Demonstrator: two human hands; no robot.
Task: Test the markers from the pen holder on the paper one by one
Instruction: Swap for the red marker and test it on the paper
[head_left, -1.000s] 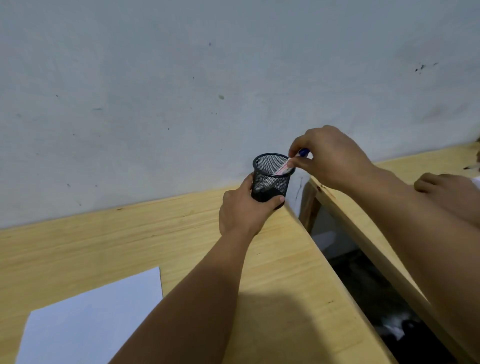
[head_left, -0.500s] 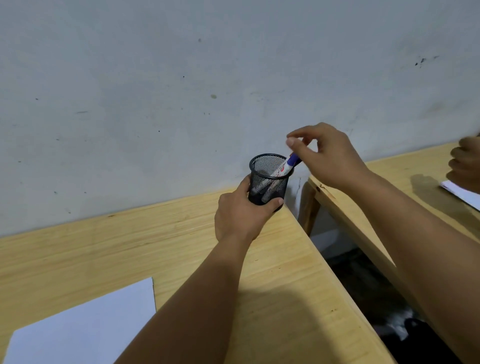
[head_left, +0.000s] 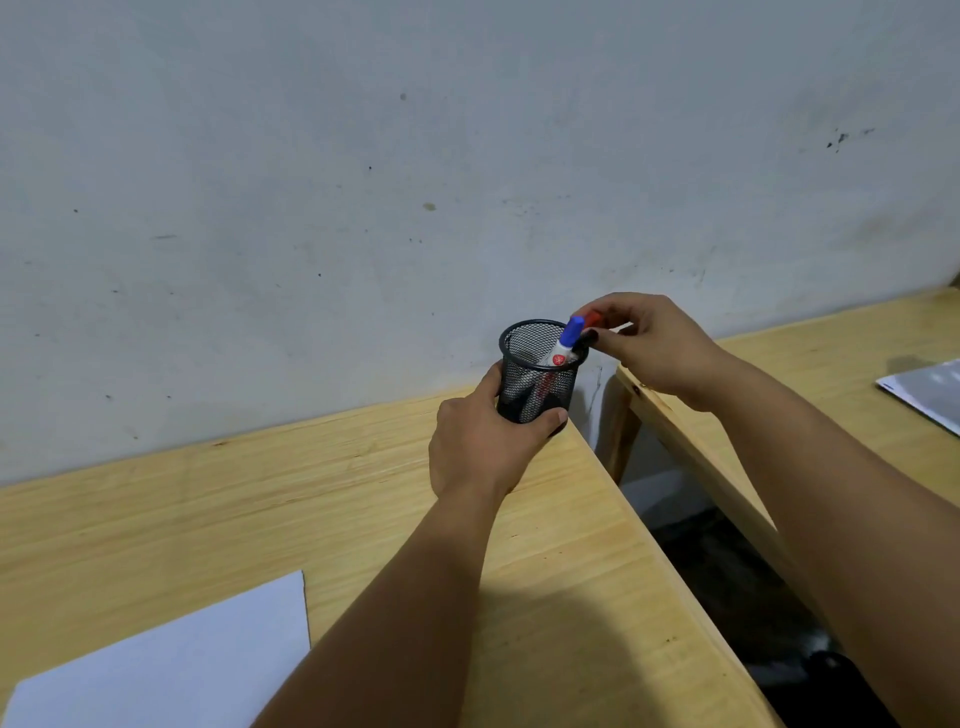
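A black mesh pen holder (head_left: 540, 382) stands at the far right corner of the wooden table (head_left: 260, 509), near the wall. My left hand (head_left: 483, 447) is wrapped around its lower part. A blue-capped marker (head_left: 566, 338) leans inside it against the right rim, with other markers dimly visible through the mesh. My right hand (head_left: 654, 348) hovers at the rim, its thumb and index finger pinched on a red-capped marker (head_left: 593, 318) that sticks up beside the blue one. The white paper (head_left: 166, 670) lies at the near left of the table.
A second wooden table (head_left: 779, 364) stands to the right across a dark gap (head_left: 727, 582); a white sheet (head_left: 930, 389) lies on it. A grey wall (head_left: 415, 182) rises right behind the holder.
My right hand let the blue-capped marker settle into the holder and closed its fingers on the red cap. Another person's hand at the right edge has left the view.
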